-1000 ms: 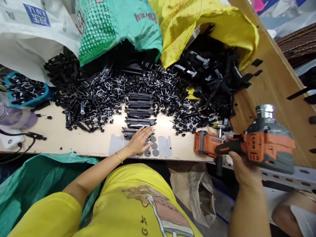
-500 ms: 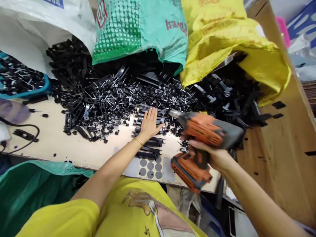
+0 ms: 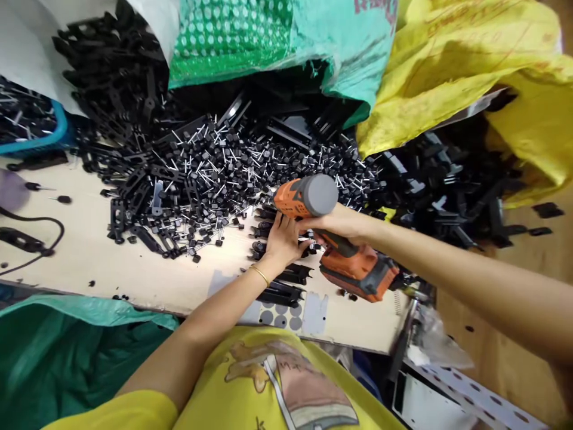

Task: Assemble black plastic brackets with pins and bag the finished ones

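Observation:
My right hand [image 3: 340, 224] is wrapped round the handle of an orange and grey cordless drill [image 3: 293, 198]. The drill body points down over the row of black plastic parts [image 3: 282, 294]; its tip is hidden behind the body. My left hand [image 3: 284, 242] lies flat on that row, fingers stretched away from me and thumb out to the right, close beside the drill. Most of the parts beneath it are covered. Behind both hands spreads a heap of small black-headed screws [image 3: 224, 173] with silver shanks.
Longer black pieces [image 3: 134, 107] pile up at the left, near a blue basket [image 3: 60, 128]. Green [image 3: 233, 36] and yellow [image 3: 447, 77] sacks open onto the table from behind. More black parts [image 3: 447, 173] lie at the right. A cable [image 3: 58, 227] curls at far left.
My right hand has brought the drill left and turned it from sideways to pointing down at the row of parts. My left hand stays on the parts. The view has shifted closer.

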A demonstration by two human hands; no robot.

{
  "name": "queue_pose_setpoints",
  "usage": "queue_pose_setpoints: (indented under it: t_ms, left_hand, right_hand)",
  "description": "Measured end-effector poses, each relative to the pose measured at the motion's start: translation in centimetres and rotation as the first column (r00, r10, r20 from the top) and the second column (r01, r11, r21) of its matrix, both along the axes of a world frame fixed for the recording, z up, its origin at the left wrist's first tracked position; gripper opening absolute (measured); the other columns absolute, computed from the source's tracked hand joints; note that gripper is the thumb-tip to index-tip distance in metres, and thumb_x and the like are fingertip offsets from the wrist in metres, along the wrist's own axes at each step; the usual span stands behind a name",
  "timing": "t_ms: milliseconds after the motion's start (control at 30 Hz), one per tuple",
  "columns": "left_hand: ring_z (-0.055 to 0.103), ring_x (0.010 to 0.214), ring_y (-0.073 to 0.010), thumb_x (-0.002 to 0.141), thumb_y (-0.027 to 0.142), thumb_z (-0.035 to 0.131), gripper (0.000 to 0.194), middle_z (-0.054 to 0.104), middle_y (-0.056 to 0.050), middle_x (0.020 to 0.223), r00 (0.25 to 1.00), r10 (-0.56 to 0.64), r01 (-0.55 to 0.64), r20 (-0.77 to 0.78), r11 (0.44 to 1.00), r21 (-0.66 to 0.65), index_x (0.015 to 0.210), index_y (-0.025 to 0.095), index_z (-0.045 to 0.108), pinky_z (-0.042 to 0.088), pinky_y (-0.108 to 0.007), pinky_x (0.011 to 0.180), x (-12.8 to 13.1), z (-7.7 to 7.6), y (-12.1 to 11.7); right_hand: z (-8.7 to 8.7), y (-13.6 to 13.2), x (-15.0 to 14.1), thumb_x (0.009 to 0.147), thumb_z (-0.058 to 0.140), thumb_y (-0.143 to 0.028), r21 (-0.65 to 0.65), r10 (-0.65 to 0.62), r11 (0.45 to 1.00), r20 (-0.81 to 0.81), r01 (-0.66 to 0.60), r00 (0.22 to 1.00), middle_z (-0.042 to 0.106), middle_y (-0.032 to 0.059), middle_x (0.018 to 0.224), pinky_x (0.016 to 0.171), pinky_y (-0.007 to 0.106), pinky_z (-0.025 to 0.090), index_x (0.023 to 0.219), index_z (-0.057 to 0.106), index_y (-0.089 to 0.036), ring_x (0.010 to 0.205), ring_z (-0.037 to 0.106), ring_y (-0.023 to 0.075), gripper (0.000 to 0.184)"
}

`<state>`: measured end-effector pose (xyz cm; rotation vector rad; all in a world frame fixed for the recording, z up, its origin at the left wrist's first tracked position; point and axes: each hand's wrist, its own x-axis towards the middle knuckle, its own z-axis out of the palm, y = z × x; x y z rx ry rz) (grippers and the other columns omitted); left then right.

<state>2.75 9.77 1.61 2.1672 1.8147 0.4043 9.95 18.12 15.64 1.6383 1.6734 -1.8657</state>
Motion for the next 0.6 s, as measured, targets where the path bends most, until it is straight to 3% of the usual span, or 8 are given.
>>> queue_pose_setpoints:
  t_ms: [167,300,467,600]
  left_hand:
    - [0.041,0.129,-0.0311,0.09,0.054,0.04,0.063,0.056,-0.02,0.128,1.0,-0.005,0.005,0.0,1.0,0.018,0.126,0.003,0.051,0.021,-0.046,0.115,0.0,0.0,0.0]
    - [0.04,0.131,-0.0305,0.09,0.052,0.044,0.066,0.055,-0.02,0.13,1.0,0.004,-0.004,0.005,1.0,-0.019,0.13,0.0,0.047,0.021,-0.046,0.114,0.3,-0.2,0.1]
    - [0.045,0.124,-0.0315,0.089,0.052,0.046,0.061,0.057,-0.02,0.127,1.0,0.011,-0.011,0.013,1.0,-0.009,0.123,0.001,0.053,0.024,-0.046,0.111,0.4,-0.1,0.3]
    - [0.057,0.107,-0.0297,0.087,0.048,0.049,0.043,0.067,-0.014,0.105,0.994,0.042,-0.039,0.1,0.999,-0.032,0.104,0.011,0.064,0.038,-0.043,0.099,0.7,-0.8,0.2]
  right_hand:
    - [0.6,2.5,-1.5,0.062,0.063,-0.017,-0.006,0.214,0.977,0.115,-0.215,0.97,0.051,-0.0026,0.049,0.033,0.019,0.036,0.067,0.054,-0.016,0.037,0.043,0.0068,0.011]
    - [0.4,2.8,-2.0,0.058,0.066,-0.015,0.077,0.325,0.935,0.205,-0.347,0.923,0.048,-0.0039,0.047,0.033,0.019,0.036,0.065,0.054,-0.015,0.038,0.043,0.0072,0.014]
    - [0.8,1.0,-1.2,0.062,0.065,-0.016,0.104,0.208,0.969,0.146,-0.224,0.967,0.049,-0.0042,0.048,0.033,0.019,0.036,0.071,0.056,-0.015,0.038,0.042,0.0066,0.013]
    - [2.2,-0.7,-0.3,0.063,0.065,-0.014,0.013,0.151,0.988,0.054,-0.152,0.987,0.056,-0.002,0.056,0.036,0.019,0.041,0.072,0.056,-0.016,0.039,0.044,0.0056,0.013]
